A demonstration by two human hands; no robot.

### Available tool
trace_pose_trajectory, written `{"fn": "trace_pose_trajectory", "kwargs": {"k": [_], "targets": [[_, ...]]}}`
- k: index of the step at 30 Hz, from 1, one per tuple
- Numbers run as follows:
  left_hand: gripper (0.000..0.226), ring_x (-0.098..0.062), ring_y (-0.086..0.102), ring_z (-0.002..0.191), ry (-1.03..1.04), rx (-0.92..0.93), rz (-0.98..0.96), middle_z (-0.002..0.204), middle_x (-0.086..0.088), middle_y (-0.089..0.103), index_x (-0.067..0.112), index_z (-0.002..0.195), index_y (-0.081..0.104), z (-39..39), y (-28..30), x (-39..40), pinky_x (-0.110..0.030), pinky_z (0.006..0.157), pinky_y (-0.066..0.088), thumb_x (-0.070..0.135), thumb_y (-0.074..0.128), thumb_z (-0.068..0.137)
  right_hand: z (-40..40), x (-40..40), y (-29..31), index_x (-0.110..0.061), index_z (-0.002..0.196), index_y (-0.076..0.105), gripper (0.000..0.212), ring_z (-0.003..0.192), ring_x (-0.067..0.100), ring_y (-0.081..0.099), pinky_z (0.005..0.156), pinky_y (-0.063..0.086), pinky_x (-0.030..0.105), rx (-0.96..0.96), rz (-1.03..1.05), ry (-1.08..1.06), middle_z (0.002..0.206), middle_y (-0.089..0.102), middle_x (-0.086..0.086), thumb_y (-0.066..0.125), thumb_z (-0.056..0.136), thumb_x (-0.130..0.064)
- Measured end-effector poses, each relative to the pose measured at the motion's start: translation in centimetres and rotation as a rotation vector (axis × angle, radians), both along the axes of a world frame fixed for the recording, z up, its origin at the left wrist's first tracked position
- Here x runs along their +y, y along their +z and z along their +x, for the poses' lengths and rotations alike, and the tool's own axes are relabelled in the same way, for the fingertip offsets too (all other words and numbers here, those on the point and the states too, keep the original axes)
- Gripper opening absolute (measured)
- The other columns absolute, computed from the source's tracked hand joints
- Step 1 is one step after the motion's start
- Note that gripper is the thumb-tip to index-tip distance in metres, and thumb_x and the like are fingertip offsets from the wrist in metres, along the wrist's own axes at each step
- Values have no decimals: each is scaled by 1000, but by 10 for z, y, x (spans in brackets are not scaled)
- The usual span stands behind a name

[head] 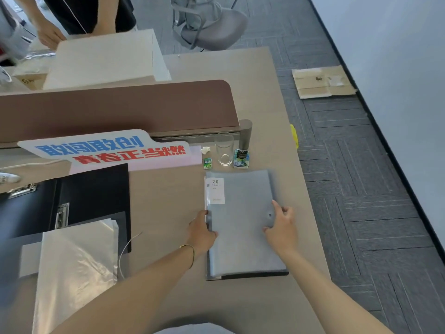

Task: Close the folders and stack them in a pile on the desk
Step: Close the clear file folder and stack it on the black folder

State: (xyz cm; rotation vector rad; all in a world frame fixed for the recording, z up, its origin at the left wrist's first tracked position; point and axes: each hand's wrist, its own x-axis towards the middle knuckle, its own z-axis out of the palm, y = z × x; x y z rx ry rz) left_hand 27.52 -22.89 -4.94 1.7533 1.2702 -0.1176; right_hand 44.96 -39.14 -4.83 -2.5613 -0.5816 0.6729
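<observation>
A grey translucent folder (243, 196) lies shut on the desk (163, 201) at the right, with a white "20" label at its top left corner. It rests on a dark folder whose edge (255, 276) shows along the near side. My left hand (201, 231) grips the grey folder's left spine edge. My right hand (281, 227) lies with spread fingers on the cover near its snap button. At the left an open black clip folder (94, 196) lies flat, partly covered by clear plastic sleeves (77, 266).
A glass (224, 149), a small green packet (207, 163) and a printed carton (240, 159) stand just beyond the grey folder. A sign with red and blue characters (108, 148) leans at the brown divider (115, 107). Another person stands behind it. The desk edge runs close on the right.
</observation>
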Motion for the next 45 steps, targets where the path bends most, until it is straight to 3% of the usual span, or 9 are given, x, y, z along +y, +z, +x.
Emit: {"fn": "trace_pose_trajectory", "kwargs": {"k": [3, 6, 12, 19, 26, 28, 33, 39, 45], "targets": [[62, -22, 64, 94, -5, 9, 26, 101, -3, 64, 17, 131, 53, 4, -1, -4, -29, 83, 52, 3, 75, 75, 2, -6, -8, -26, 150, 35, 92, 106, 25, 54, 84, 49, 34, 13, -51, 9, 127, 39, 6, 81, 71, -19], [62, -21, 56, 101, 10, 12, 68, 110, -6, 60, 20, 132, 53, 5, -4, -6, -34, 94, 50, 4, 70, 75, 2, -9, -13, -27, 150, 35, 92, 114, 25, 50, 89, 49, 36, 4, -74, 29, 130, 38, 7, 83, 72, -24], [60, -18, 50, 97, 10, 48, 103, 101, -3, 57, 25, 131, 54, -3, -7, -6, -33, 86, 49, 8, 66, 75, -3, -11, -18, -30, 149, 38, 82, 135, 32, 34, 107, 41, 38, -123, -162, 177, 156, 27, 13, 79, 77, -32], [56, -17, 55, 97, 37, 28, 48, 107, -3, 58, 28, 128, 53, -5, -7, -8, -14, 65, 38, 4, 58, 78, 0, -12, -18, -32, 147, 41, 77, 126, 30, 37, 102, 44, 38, -123, -132, 221, 158, 28, 10, 77, 79, -36], [62, -23, 58, 105, 33, 50, 30, 102, 4, 54, 26, 133, 50, -4, -1, -6, -34, 91, 50, 6, 60, 76, 1, -12, -11, -31, 149, 34, 77, 131, 31, 34, 104, 43, 39, -95, -166, 263, 160, 22, 11, 70, 83, -46], [57, -24, 59, 101, 21, 36, 36, 98, 4, 50, 29, 132, 49, -6, 5, -5, -39, 90, 53, 9, 57, 80, -1, -11, -9, -29, 149, 35, 75, 134, 32, 33, 107, 41, 41, -96, -158, 258, 160, 21, 13, 67, 85, -50], [52, -25, 52, 102, -196, 33, 257, 108, 3, 50, 29, 138, 40, -20, 23, 1, -37, 78, 44, 14, 46, 89, -14, -1, 1, -24, 145, 43, 65, 141, 31, 31, 110, 38, 45, -148, -8, 226, 157, 30, 13, 58, 89, -53], [53, -27, 50, 118, -392, 67, 563, 134, -3, 52, 22, 146, 40, -49, 40, 23, -40, 99, 39, 19, 46, 93, -40, 33, 24, -24, 147, 38, 60, 141, 29, 32, 111, 35, 43, -231, 101, 319, 157, 33, 9, 53, 93, -46], [50, -29, 47, 126, -425, 108, 744, 138, -6, 49, 21, 144, 41, -91, 54, 49, -46, 110, 35, 26, 43, 94, -79, 77, 45, -20, 146, 39, 59, 141, 32, 31, 114, 34, 47, -284, 159, 482, 155, 37, 10, 54, 93, -41]]}}
